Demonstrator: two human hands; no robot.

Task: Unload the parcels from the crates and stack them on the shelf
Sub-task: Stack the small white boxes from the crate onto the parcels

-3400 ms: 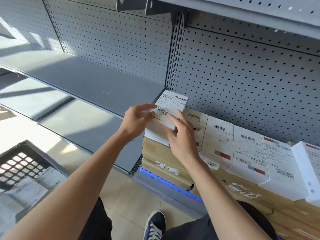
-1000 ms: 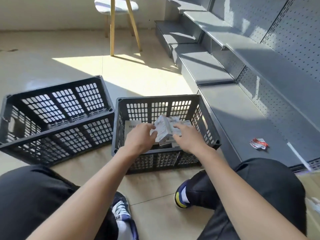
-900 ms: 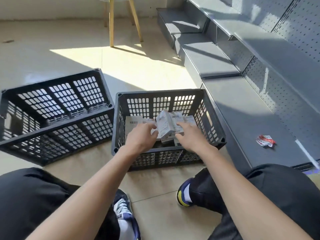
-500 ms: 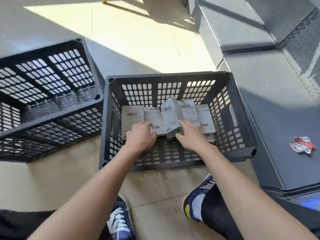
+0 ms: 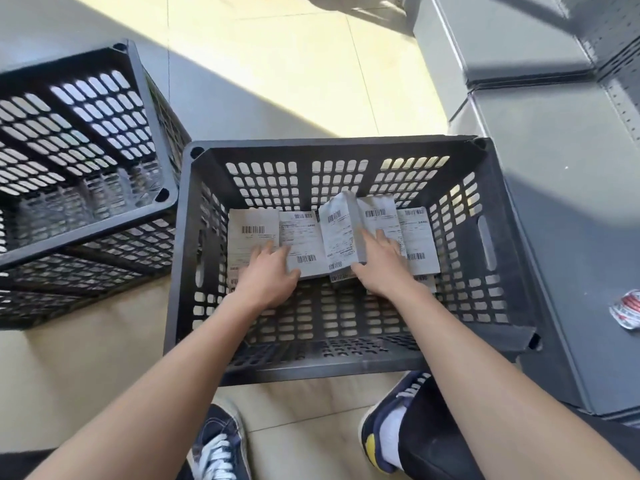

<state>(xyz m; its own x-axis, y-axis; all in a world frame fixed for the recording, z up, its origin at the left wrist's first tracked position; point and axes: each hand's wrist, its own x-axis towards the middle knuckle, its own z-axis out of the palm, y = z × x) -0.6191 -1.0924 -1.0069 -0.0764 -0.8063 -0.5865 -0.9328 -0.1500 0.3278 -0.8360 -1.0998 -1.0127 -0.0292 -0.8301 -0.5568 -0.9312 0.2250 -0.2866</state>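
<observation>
Both of my hands are reaching down into the black crate (image 5: 349, 355) in front of me. My left hand (image 5: 268, 278) is lying on the white parcels (image 5: 254, 233) at the left side of the row, with its fingers curling a little over the edge of one parcel. I cannot tell if it is really gripping it yet. My right hand (image 5: 382, 268) is holding the tilted parcel (image 5: 337, 233) in the middle. My thumb is going under its near end and my fingers are resting along its right side. That parcel is sticking up higher than the others and leaning to one side.

All the parcels are lying in a row along the far half of the crate, with bar codes on their labels. The near half of the crate is showing its holey bottom.

Another black crate (image 5: 79, 161) is sitting just beside this one on my left. The grey shelf (image 5: 571, 209) is running along my right side, right next to the crate. A small red and white scrap (image 5: 627, 311) is lying on it. My two dark blue shoes (image 5: 218, 445) are standing on the tile floor (image 5: 277, 71) below my arms.
</observation>
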